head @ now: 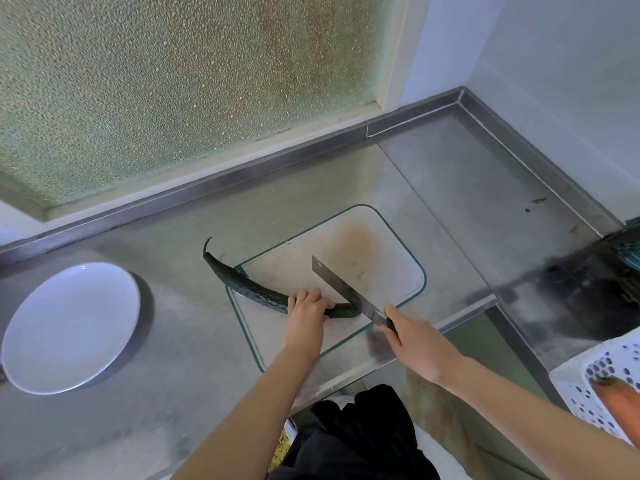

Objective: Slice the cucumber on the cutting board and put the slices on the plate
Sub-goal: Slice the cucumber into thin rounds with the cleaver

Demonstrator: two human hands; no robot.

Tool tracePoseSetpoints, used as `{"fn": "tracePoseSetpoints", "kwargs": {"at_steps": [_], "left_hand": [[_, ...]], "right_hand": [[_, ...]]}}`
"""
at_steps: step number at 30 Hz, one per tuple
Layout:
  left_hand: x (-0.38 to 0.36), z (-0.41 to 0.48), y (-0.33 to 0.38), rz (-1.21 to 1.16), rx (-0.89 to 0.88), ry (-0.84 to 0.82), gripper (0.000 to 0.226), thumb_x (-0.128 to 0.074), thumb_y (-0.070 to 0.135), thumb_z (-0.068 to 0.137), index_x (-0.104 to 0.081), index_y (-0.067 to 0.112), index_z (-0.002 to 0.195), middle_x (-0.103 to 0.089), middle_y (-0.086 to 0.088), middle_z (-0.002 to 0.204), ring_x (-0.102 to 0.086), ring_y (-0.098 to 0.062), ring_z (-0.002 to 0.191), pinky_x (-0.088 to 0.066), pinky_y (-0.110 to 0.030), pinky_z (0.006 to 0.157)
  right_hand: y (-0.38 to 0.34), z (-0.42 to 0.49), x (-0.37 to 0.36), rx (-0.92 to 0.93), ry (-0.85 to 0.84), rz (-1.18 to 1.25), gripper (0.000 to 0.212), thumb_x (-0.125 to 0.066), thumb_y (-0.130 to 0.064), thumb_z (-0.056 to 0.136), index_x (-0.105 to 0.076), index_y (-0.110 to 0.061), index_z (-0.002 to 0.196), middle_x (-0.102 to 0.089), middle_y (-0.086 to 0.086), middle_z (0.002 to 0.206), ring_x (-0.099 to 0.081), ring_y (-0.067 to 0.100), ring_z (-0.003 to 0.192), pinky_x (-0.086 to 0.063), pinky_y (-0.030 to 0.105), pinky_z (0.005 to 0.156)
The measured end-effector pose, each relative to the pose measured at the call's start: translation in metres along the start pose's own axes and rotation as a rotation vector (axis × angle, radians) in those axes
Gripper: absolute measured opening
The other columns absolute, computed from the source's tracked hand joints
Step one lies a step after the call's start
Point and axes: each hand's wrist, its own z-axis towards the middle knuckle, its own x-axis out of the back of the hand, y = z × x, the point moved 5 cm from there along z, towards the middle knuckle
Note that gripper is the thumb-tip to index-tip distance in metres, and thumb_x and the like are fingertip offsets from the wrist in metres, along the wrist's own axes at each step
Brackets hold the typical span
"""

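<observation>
A long, curved dark green cucumber [242, 284] lies across the near left part of the white cutting board [374, 258], its stem end hanging over the board's left edge. My left hand [308, 315] grips the cucumber near its right end. My right hand [414, 341] holds the handle of a cleaver-like knife [341, 289], whose blade meets the cucumber's right tip. A white plate [69, 327] sits on the steel counter to the left, with nothing on it.
The steel counter [194, 341] has a raised back rim below a frosted window. A white perforated basket [602, 386] holding a carrot [620, 396] stands at the right edge. A dark scorched patch marks the counter at the right.
</observation>
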Motion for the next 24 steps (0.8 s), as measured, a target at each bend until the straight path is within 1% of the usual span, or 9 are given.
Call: {"fn": "tracePoseSetpoints", "kwargs": {"at_steps": [4, 7, 10, 14, 16, 18, 21, 22, 24], "left_hand": [[0.001, 0.0, 0.0, 0.005, -0.003, 0.007, 0.022, -0.064, -0.001, 0.076, -0.068, 0.007, 0.096, -0.054, -0.01, 0.084, -0.045, -0.031, 0.084, -0.034, -0.037, 0.078], [0.001, 0.0, 0.001, 0.001, -0.002, 0.014, 0.023, -0.066, -0.002, 0.074, -0.068, 0.007, 0.095, -0.055, -0.009, 0.082, -0.046, -0.031, 0.082, -0.037, -0.038, 0.077], [0.001, -0.001, 0.0, 0.002, 0.0, 0.024, 0.025, -0.068, -0.004, 0.071, -0.069, 0.007, 0.093, -0.055, -0.008, 0.08, -0.047, -0.031, 0.079, -0.038, -0.039, 0.076], [0.001, 0.0, 0.001, 0.013, -0.002, 0.025, 0.026, -0.069, -0.004, 0.07, -0.069, 0.007, 0.093, -0.055, -0.008, 0.081, -0.047, -0.031, 0.079, -0.038, -0.038, 0.076], [0.001, 0.0, 0.001, 0.013, 0.006, 0.028, 0.028, -0.072, -0.005, 0.065, -0.07, 0.008, 0.089, -0.054, -0.007, 0.077, -0.048, -0.031, 0.076, -0.039, -0.039, 0.072], [0.001, -0.001, 0.0, 0.01, 0.009, 0.022, 0.031, -0.076, -0.007, 0.058, -0.07, 0.009, 0.084, -0.054, -0.006, 0.073, -0.049, -0.031, 0.071, -0.041, -0.039, 0.068], [0.001, -0.002, 0.001, 0.006, 0.01, 0.019, 0.032, -0.076, -0.008, 0.057, -0.07, 0.009, 0.082, -0.054, -0.006, 0.071, -0.05, -0.03, 0.07, -0.043, -0.04, 0.067], [0.001, -0.002, 0.001, 0.006, 0.01, 0.022, 0.031, -0.076, -0.008, 0.057, -0.07, 0.009, 0.083, -0.054, -0.006, 0.072, -0.05, -0.031, 0.07, -0.044, -0.041, 0.067], [0.002, -0.001, 0.001, 0.007, 0.007, 0.025, 0.03, -0.076, -0.007, 0.059, -0.069, 0.009, 0.083, -0.054, -0.006, 0.072, -0.05, -0.03, 0.071, -0.044, -0.041, 0.068]], "right_hand": [[0.002, -0.001, 0.0, 0.0, 0.0, -0.046, 0.017, -0.033, -0.025, 0.101, -0.038, -0.01, 0.106, -0.046, -0.002, 0.064, -0.044, 0.02, 0.054, -0.031, 0.026, 0.048], [0.0, -0.001, -0.001, 0.028, 0.004, -0.123, 0.019, -0.03, -0.025, 0.102, -0.038, -0.011, 0.111, -0.037, -0.009, 0.059, -0.035, 0.008, 0.047, -0.025, 0.022, 0.042], [-0.002, 0.0, -0.001, 0.04, 0.001, -0.182, 0.02, -0.027, -0.025, 0.103, -0.038, -0.012, 0.113, -0.038, -0.008, 0.061, -0.031, 0.005, 0.046, -0.023, 0.022, 0.041], [-0.003, 0.001, -0.004, 0.026, -0.025, -0.18, 0.02, -0.028, -0.024, 0.103, -0.038, -0.011, 0.114, -0.043, -0.005, 0.064, -0.034, 0.007, 0.048, -0.026, 0.023, 0.045], [-0.004, 0.005, -0.006, 0.027, -0.037, -0.155, 0.019, -0.029, -0.024, 0.102, -0.037, -0.011, 0.114, -0.047, -0.003, 0.067, -0.035, 0.008, 0.048, -0.027, 0.023, 0.047], [-0.006, 0.013, -0.008, 0.024, -0.041, -0.114, 0.018, -0.029, -0.023, 0.102, -0.038, -0.011, 0.113, -0.044, -0.003, 0.065, -0.035, 0.01, 0.048, -0.026, 0.024, 0.045], [-0.011, 0.025, -0.01, 0.026, -0.022, -0.079, 0.016, -0.031, -0.021, 0.102, -0.039, -0.012, 0.112, -0.048, 0.001, 0.072, -0.041, 0.02, 0.057, -0.032, 0.027, 0.055], [-0.012, 0.028, -0.01, 0.031, -0.021, -0.071, 0.015, -0.032, -0.021, 0.101, -0.04, -0.012, 0.11, -0.049, 0.002, 0.074, -0.043, 0.02, 0.06, -0.033, 0.028, 0.058], [-0.013, 0.033, -0.008, 0.036, -0.031, -0.026, 0.011, -0.034, -0.022, 0.101, -0.038, -0.012, 0.102, -0.049, 0.003, 0.073, -0.043, 0.02, 0.058, -0.031, 0.027, 0.057]]}}
